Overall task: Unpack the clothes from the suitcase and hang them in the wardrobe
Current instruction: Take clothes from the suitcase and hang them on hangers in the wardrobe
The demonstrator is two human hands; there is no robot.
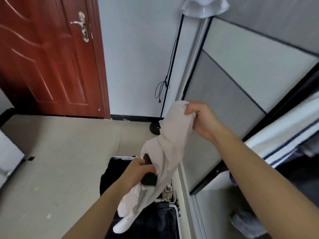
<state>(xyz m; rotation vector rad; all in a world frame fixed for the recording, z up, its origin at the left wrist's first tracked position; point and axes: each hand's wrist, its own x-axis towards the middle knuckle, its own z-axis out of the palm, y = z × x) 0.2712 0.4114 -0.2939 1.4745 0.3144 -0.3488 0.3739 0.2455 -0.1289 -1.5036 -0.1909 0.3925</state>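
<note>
The open suitcase [176, 208] lies on the floor [60, 161] at the bottom of the view, with dark clothes [164, 221] inside. Just above it, the left hand [138, 171] grips the lower part of a white garment [170, 140], fingers curled round the cloth and a dark piece I cannot identify. Higher up, the right hand [200, 118] pinches the garment's top end. The wardrobe [224, 83] stands to the right, and a reddish door [43, 57] lies beyond on the left.

Both hands hold a white garment [165, 144] above the open suitcase [170, 204] of dark clothes, the right hand [200, 118] gripping its top, the left hand [138, 171] gripping lower down, beside the wardrobe [241, 75]
</note>
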